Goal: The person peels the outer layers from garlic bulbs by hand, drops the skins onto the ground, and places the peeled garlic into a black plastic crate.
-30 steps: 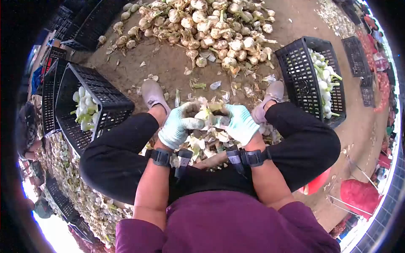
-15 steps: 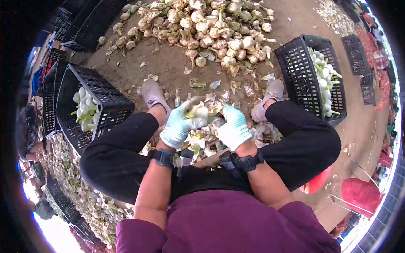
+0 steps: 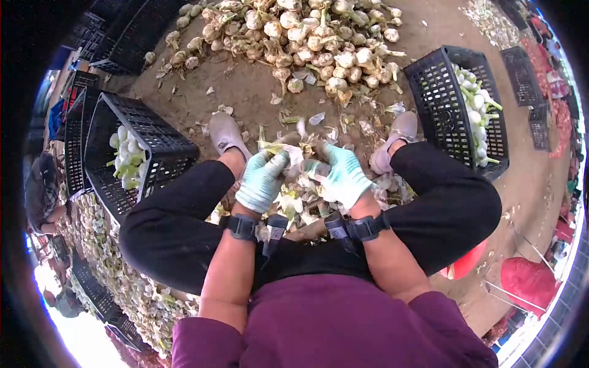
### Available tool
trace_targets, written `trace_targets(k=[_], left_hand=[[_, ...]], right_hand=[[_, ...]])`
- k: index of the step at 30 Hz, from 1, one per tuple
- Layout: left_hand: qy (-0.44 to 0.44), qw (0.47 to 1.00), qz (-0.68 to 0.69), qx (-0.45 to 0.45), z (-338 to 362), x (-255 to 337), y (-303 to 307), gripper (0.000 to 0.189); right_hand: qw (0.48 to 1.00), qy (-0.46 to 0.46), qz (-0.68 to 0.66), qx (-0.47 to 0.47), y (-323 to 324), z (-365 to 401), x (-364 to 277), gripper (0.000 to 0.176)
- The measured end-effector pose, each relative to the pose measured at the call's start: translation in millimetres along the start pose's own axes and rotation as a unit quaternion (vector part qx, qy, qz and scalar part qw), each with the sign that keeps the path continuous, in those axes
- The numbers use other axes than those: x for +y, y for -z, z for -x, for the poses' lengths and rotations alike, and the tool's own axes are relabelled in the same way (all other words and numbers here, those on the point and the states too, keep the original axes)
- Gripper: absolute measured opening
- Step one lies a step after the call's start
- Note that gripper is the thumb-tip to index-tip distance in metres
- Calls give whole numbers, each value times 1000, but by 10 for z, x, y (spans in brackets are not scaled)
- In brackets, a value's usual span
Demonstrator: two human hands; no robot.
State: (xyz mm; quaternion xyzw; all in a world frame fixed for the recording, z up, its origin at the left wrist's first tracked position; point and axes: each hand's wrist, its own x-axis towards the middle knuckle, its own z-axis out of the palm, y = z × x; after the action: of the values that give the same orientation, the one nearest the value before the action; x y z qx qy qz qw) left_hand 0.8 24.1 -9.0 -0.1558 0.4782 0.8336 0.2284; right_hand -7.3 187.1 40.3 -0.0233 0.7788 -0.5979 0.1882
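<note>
My left hand (image 3: 262, 178), in a pale green and white glove, is closed around a garlic bulb (image 3: 296, 157) with loose papery skin and a greenish stalk. My right hand (image 3: 343, 176), gloved the same way, is closed close beside the bulb on its right; what its fingers hold is blurred and partly hidden. Both hands are between my knees, above loose garlic skins (image 3: 294, 204). A pile of unpeeled garlic bulbs (image 3: 307, 43) lies on the ground beyond my shoes.
A black crate (image 3: 150, 132) with peeled bulbs stands left of my left leg; another black crate (image 3: 432, 92) with peeled bulbs stands at the right. Another person (image 3: 44, 190) is at the far left edge. A red sack (image 3: 527, 283) lies at the lower right.
The hands have turned slightly, and the bulb with its loose skin now shows more upright between them. The whole view has shifted a little.
</note>
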Motion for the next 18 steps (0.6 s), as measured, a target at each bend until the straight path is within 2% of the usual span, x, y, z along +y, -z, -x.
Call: trace_targets(k=[1, 2, 4, 5, 8, 10, 13, 15, 16, 18], left_hand=[[-4, 999, -48, -8, 18, -2, -8, 27], [-4, 999, -48, -8, 36, 5, -25, 27], [-6, 997, -73, 4, 75, 98, -140, 28], [-3, 998, -67, 7, 69, 88, -146, 27], [5, 997, -81, -7, 43, 31, -52, 28], [4, 998, -64, -15, 36, 14, -41, 27], [9, 1000, -18, -12, 40, 14, -59, 25], [13, 999, 35, 9, 52, 30, -120, 23], [12, 999, 35, 10, 47, 20, -91, 23], [22, 999, -48, -9, 36, 32, -43, 22]], right_hand=[[998, 6, 62, -6, -6, -4, 18, 35], [998, 6, 61, -6, -8, -9, 27, 35], [996, -38, -81, -31, -18, -28, 45, 41], [986, -48, -156, -13, -55, -14, 132, 38], [986, -52, -160, -11, -21, 0, 220, 36], [992, -59, -112, -18, 6, -12, 269, 34], [981, -66, -183, -29, 7, 0, 318, 33], [997, -53, -63, -4, -8, 9, 343, 29], [997, -52, -63, -5, -6, 14, 339, 29], [971, -97, -207, 69, 12, 27, 308, 21]])
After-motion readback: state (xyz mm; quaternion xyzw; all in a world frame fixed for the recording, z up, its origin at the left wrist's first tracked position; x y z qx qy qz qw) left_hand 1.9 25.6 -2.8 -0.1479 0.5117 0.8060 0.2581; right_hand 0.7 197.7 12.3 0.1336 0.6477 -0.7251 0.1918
